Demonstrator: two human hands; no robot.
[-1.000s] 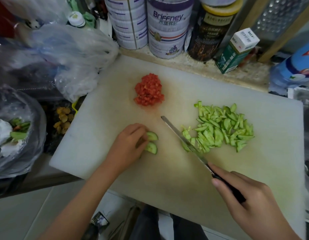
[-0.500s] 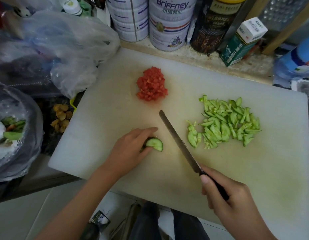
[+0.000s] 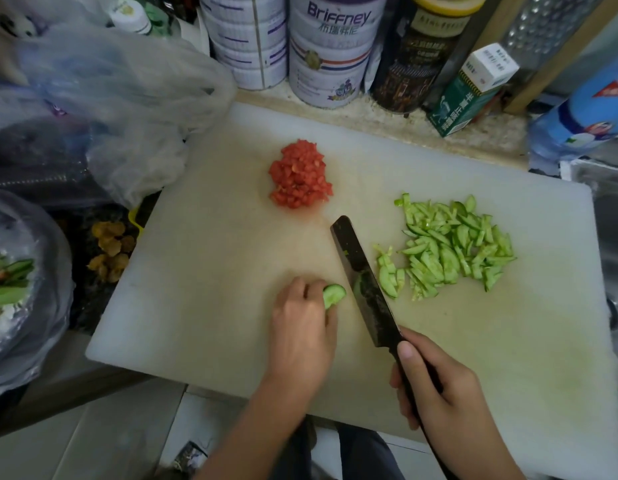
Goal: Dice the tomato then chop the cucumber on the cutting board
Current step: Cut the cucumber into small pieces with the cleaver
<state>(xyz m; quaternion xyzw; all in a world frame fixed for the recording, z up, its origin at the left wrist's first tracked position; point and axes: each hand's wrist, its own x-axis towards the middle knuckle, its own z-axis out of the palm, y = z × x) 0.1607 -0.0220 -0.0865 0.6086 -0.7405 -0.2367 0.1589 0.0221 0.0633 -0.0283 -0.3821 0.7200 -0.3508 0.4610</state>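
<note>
Tomato dice (image 3: 300, 174) lie in a tight red heap toward the far middle of our white cutting board (image 3: 214, 271), well apart from the blade. To the right of the heap we see the chopped cucumber (image 3: 449, 251), a loose spread of pale green strips and half-moons on the board's right half. Our left hand (image 3: 300, 327) rests knuckles-up near the board's front edge, its fingers curled round a small cucumber stub (image 3: 333, 295), whose cut face pokes out to the right of the fingertips. Our right hand (image 3: 439, 389) is wrapped tight round the dark handle of the knife (image 3: 363, 278), thumb laid along the top. The dark blade runs away from us and a little leftward, between the stub and the chopped pile and just beside both; we cannot tell whether its edge touches the board. A few green bits cling to the blade. Behind the board stand two white tins (image 3: 332, 53), a dark jar (image 3: 422, 64) with a yellow lid, and a tilted green and white carton (image 3: 474, 88); a blue-labelled bottle (image 3: 584, 112) lies at the far right. Crumpled clear plastic bags (image 3: 120, 98) crowd the left side, beside the board's far left corner
</note>
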